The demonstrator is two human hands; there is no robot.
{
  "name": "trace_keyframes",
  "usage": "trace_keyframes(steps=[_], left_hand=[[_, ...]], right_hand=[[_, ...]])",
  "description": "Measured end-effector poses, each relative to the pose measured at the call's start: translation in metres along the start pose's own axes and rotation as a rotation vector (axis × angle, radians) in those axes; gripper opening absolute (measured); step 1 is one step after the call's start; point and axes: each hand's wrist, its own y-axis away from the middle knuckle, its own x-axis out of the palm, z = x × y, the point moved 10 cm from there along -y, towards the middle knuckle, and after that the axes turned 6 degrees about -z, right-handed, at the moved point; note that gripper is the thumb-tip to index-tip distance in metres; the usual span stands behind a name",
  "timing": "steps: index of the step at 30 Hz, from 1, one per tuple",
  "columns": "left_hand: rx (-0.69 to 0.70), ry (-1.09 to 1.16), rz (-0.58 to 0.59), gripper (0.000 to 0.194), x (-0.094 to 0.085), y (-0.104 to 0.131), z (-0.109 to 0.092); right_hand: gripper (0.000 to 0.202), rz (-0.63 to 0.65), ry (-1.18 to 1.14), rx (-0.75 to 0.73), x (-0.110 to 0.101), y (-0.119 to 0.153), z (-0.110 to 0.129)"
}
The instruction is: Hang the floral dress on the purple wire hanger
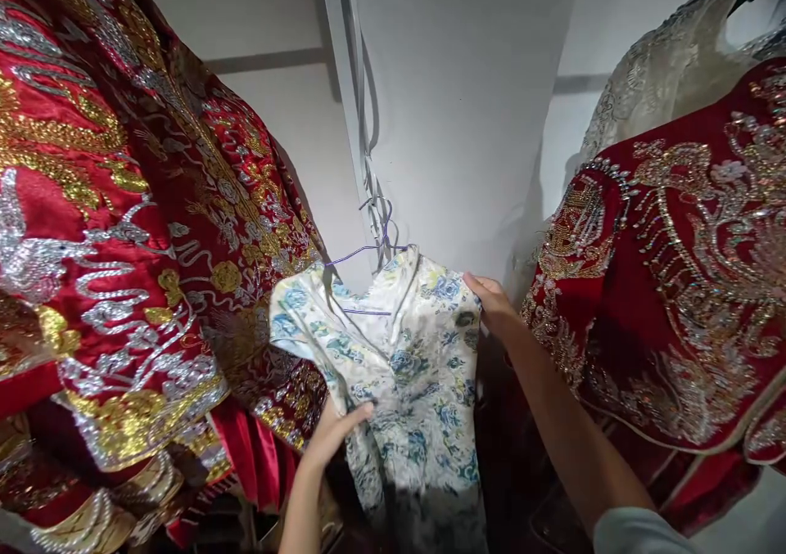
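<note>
A white garment with blue and yellow flowers [430, 382] hangs in the centre on a thin purple wire hanger [359, 251]. The hanger's hook is on a pale metal rail or strap against the wall. My left hand [336, 433] grips the garment's side below the left sleeve, thumb on the front and the other fingers hidden behind the cloth. At the right shoulder edge, my right hand [491, 302] pinches the fabric between thumb and fingers.
Red garments with gold and silver embroidery [123, 235] hang close on the left. A beaded dark red garment [693, 267] hangs on the right, with a sheer white lace one [663, 79] behind it. A pale wall [460, 112] stands behind.
</note>
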Motion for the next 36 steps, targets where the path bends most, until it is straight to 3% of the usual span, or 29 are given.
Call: trace_keyframes(steps=[2, 6, 10, 13, 15, 16, 19, 21, 25, 29, 31, 33, 34, 36], left_hand=[[0.006, -0.111, 0.019, 0.082, 0.004, 0.01, 0.023], [-0.022, -0.072, -0.029, 0.075, 0.006, 0.022, 0.05], [-0.032, -0.029, -0.053, 0.075, 0.005, 0.031, 0.064], [-0.077, 0.022, -0.067, 0.077, 0.007, 0.035, 0.082], [-0.108, 0.041, -0.079, 0.077, 0.012, 0.038, 0.091], [-0.124, 0.042, -0.072, 0.077, 0.016, 0.04, 0.093], [-0.192, 0.038, -0.01, 0.073, 0.032, 0.049, 0.089], [-0.224, 0.039, 0.03, 0.073, 0.041, 0.055, 0.081], [-0.227, 0.04, 0.005, 0.07, 0.038, 0.06, 0.074], [-0.103, -0.026, -0.198, 0.066, 0.01, 0.064, 0.074], [0.117, -0.159, -0.414, 0.063, -0.01, 0.074, 0.053], [0.43, -0.309, -0.6, 0.06, -0.013, 0.092, 0.017], [0.57, -0.367, -0.625, 0.058, -0.004, 0.099, 0.0], [0.722, -0.43, -0.513, 0.053, 0.027, 0.095, -0.025]], right_hand=[[0.038, -0.06, 0.04, -0.041, -0.017, 0.004, -0.009], [0.038, -0.188, 0.051, -0.056, -0.048, 0.005, -0.028], [0.042, -0.474, 0.024, -0.032, -0.079, 0.023, -0.054], [0.042, -0.694, 0.121, -0.127, -0.086, 0.062, -0.065], [0.036, -0.759, 0.215, -0.174, -0.072, 0.089, -0.074], [0.035, -0.647, 0.249, -0.128, -0.052, 0.093, -0.085], [0.039, 0.007, 0.31, 0.111, 0.044, 0.099, -0.129], [0.04, 0.229, 0.383, 0.134, 0.083, 0.106, -0.138], [0.049, 0.242, 0.391, 0.077, 0.098, 0.098, -0.129], [0.049, 0.242, 0.177, 0.198, 0.089, 0.103, -0.121], [0.045, 0.251, 0.107, 0.239, 0.088, 0.108, -0.113], [0.043, 0.285, 0.1, 0.245, 0.091, 0.114, -0.104], [0.042, 0.313, 0.113, 0.245, 0.095, 0.117, -0.101], [0.039, 0.377, 0.132, 0.263, 0.104, 0.122, -0.097]])
